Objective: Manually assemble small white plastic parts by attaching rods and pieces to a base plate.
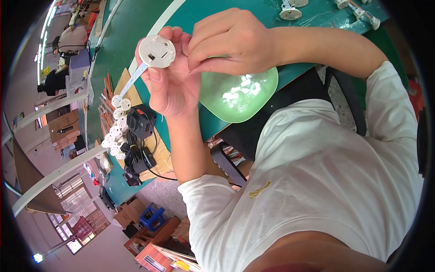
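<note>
My left hand (174, 90) is closed round a white round plastic disc (158, 49), gripping it by the edge between thumb and fingers. The disc's face carries slots and a small dark socket. From its lower edge a thin pale strip (132, 84) with small dots along it slants down to the left. Close beside the disc, my right hand (229, 43) has its thumb and fingertips pinched together; anything between them is hidden. Below both hands, a light green bowl (217, 109) holds several small white pieces (242, 90), some looking clear and shiny.
White round discs (118, 129) lie heaped at the left, by a black box-shaped device (140, 121) and tangled black cables (136, 152) on cardboard. More disc parts (290, 12) sit at the table's far right. The green table (122, 41) curves away; a blue stool (152, 216) stands beyond.
</note>
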Demonstrator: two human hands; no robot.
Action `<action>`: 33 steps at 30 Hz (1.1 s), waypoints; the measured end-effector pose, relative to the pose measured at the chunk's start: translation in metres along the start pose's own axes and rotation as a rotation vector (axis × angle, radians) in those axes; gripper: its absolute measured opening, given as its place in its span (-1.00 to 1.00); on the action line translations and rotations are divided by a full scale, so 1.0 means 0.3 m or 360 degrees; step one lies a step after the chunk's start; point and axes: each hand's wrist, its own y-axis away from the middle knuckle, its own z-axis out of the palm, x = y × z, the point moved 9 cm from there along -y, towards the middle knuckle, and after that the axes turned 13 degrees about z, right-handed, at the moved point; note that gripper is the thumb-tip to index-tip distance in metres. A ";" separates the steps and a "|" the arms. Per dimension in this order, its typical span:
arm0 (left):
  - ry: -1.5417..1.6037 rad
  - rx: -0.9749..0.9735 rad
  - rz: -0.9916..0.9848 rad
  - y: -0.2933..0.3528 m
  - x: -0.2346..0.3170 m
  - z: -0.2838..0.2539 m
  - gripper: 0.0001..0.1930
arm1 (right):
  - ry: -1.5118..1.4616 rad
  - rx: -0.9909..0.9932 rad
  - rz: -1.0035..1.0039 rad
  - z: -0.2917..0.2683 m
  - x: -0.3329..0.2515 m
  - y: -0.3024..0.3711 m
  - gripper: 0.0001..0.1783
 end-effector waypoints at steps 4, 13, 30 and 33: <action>-0.0138 -0.0071 -0.0010 0.002 0.005 0.001 -0.42 | 0.0113 -0.0005 -0.0191 0.018 -0.012 0.023 -0.79; 0.0028 0.0012 0.0004 -0.004 0.004 0.003 -0.38 | 0.0346 0.0199 -0.0331 -0.116 -0.094 -0.048 -0.86; -0.0085 0.0037 -0.0074 0.020 -0.028 -0.005 -0.42 | 0.0579 -0.0065 -0.0034 -0.080 -0.089 -0.057 -0.87; -0.0123 0.0036 -0.0075 0.014 -0.025 -0.014 -0.43 | -0.0113 0.0261 -0.0195 -0.129 -0.043 -0.037 -0.89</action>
